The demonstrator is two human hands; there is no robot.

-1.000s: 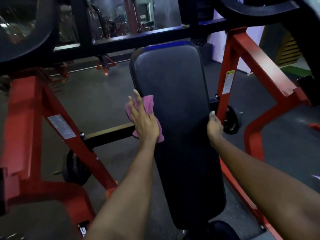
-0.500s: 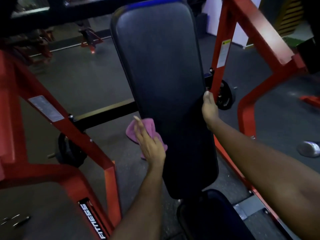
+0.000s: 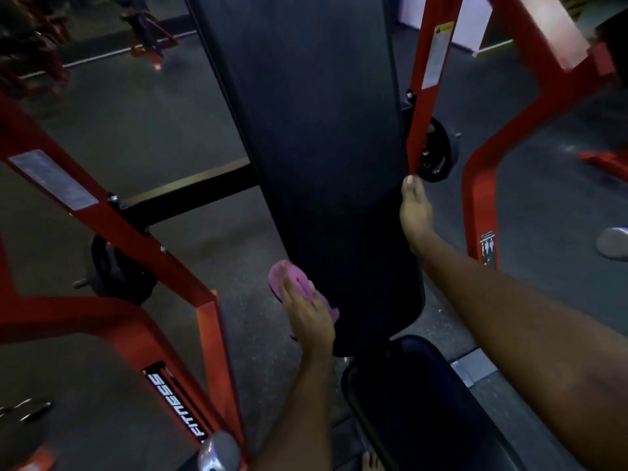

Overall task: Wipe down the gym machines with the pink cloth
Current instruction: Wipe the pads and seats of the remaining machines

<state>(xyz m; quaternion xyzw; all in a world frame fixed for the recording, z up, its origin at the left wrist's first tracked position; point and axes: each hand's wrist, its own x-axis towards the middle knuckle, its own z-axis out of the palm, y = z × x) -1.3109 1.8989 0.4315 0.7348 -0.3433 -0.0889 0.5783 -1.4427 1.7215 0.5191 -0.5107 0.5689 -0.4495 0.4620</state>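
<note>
A long black padded backrest (image 3: pixel 316 147) rises up the middle of the view, set in a red steel frame (image 3: pixel 112 226). The pink cloth (image 3: pixel 292 283) lies against the pad's lower left edge. My left hand (image 3: pixel 311 321) presses it there with the fingers laid flat over it. My right hand (image 3: pixel 416 215) grips the pad's right edge lower down, thumb on the front and fingers hidden behind. A black seat pad (image 3: pixel 424 402) sits below the backrest.
Red frame legs (image 3: pixel 479 205) flank the bench on both sides, with black weight plates (image 3: pixel 438 147) behind them. A black crossbar (image 3: pixel 190 195) runs left of the pad. A chrome peg (image 3: pixel 217 450) sticks up near the bottom edge. Grey rubber floor all around.
My left hand has slid the pink cloth down the pad's left edge toward its bottom. My right hand stays on the right edge. The view has tilted downward.
</note>
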